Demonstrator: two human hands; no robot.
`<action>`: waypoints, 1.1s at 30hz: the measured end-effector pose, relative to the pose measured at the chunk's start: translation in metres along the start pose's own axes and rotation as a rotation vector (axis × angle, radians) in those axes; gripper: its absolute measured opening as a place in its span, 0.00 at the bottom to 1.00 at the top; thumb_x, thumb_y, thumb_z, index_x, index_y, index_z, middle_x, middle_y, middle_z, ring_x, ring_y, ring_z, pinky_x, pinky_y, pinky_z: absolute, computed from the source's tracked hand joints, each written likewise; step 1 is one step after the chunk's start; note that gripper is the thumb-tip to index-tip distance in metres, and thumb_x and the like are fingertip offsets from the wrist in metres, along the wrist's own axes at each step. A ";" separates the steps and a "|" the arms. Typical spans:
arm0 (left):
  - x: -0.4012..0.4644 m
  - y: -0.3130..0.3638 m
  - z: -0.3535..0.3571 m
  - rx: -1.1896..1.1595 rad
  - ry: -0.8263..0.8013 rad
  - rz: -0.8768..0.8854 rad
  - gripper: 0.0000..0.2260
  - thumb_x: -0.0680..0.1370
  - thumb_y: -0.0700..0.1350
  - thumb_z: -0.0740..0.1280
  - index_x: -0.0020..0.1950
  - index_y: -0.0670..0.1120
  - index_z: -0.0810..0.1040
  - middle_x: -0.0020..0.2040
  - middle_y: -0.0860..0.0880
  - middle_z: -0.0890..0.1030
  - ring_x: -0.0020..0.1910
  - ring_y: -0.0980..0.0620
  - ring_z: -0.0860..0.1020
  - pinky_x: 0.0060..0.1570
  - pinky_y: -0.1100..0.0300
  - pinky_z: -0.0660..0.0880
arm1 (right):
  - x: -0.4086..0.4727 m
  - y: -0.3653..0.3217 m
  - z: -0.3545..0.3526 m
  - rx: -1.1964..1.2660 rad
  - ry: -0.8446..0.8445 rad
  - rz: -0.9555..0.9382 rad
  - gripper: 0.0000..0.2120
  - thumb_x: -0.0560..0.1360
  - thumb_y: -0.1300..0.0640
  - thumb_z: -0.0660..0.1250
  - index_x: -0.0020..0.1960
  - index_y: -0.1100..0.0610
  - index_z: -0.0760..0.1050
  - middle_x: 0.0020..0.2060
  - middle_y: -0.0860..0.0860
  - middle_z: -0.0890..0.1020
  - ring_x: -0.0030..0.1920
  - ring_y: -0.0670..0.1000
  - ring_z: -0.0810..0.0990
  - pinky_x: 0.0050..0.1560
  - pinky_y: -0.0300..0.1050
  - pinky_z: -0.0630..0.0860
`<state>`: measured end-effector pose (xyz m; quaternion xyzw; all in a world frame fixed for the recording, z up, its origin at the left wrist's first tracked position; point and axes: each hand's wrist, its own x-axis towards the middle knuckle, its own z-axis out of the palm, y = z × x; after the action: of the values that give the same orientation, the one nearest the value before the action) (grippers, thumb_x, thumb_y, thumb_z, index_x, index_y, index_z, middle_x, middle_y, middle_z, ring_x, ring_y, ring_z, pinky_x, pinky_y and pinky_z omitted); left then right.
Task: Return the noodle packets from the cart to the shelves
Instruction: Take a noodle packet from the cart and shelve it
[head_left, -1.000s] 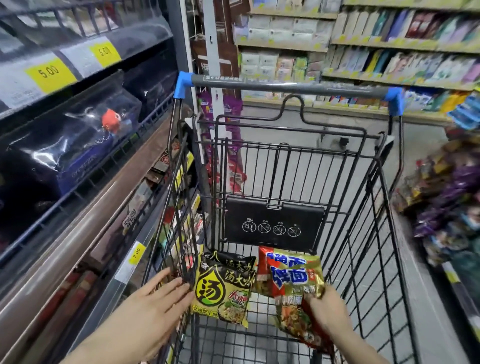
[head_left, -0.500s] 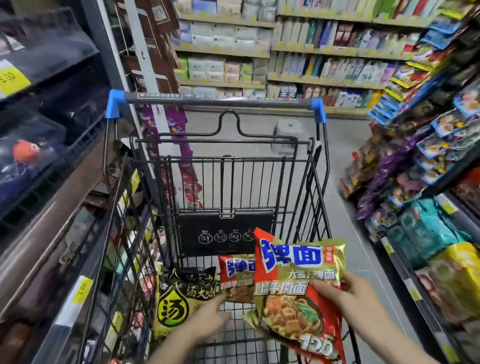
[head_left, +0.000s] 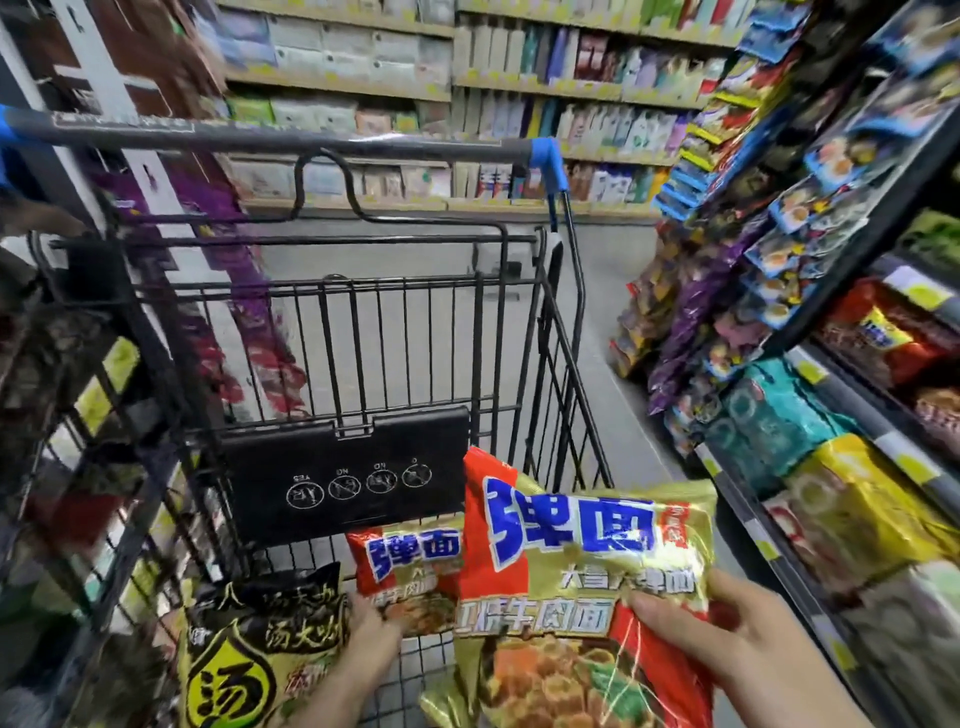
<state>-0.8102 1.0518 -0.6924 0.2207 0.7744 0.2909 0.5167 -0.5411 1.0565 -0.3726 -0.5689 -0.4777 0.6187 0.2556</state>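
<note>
My right hand (head_left: 727, 639) holds a red and gold noodle packet (head_left: 576, 587) by its right edge, lifted above the near right corner of the black wire cart (head_left: 405, 332). Inside the cart, my left hand (head_left: 371, 636) reaches the bottom of a second red and gold noodle packet (head_left: 410, 566) that stands against the black child-seat flap (head_left: 343, 473). The fingers touch that packet; whether they grip it I cannot tell. A black and yellow noodle packet (head_left: 260, 654) stands to the left of my left hand.
Shelves full of noodle and snack packets (head_left: 810, 415) run along the right, close to the cart. More shelving (head_left: 78, 415) presses against the cart's left side. The grey aisle floor (head_left: 608, 291) stretches ahead to a far shelf wall (head_left: 467, 104).
The view has swung right and closer. My right hand has raised its packet higher, toward the right shelves. My left hand has moved from the black and yellow packet to the second red one.
</note>
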 end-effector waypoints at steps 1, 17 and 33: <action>0.041 -0.029 0.006 -0.010 0.048 -0.011 0.50 0.62 0.63 0.73 0.75 0.46 0.54 0.75 0.44 0.58 0.72 0.44 0.61 0.71 0.43 0.58 | 0.000 -0.001 0.000 0.009 -0.021 -0.009 0.41 0.32 0.41 0.82 0.45 0.52 0.85 0.41 0.56 0.87 0.41 0.57 0.86 0.40 0.47 0.82; -0.029 0.029 0.017 -0.008 0.237 0.086 0.19 0.73 0.38 0.69 0.63 0.39 0.70 0.55 0.36 0.76 0.56 0.35 0.75 0.61 0.42 0.69 | 0.003 0.006 -0.006 0.121 0.010 -0.019 0.18 0.59 0.64 0.75 0.48 0.63 0.80 0.37 0.60 0.86 0.31 0.55 0.85 0.25 0.38 0.77; -0.186 0.098 -0.083 -0.104 0.028 0.304 0.17 0.70 0.40 0.73 0.57 0.38 0.78 0.36 0.53 0.79 0.36 0.56 0.77 0.31 0.70 0.70 | -0.038 -0.023 -0.023 0.090 0.020 0.031 0.17 0.67 0.60 0.73 0.54 0.63 0.76 0.41 0.58 0.86 0.37 0.56 0.86 0.32 0.41 0.80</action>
<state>-0.8145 0.9855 -0.4764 0.3041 0.7231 0.4086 0.4667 -0.5158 1.0407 -0.3323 -0.5702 -0.4381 0.6377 0.2761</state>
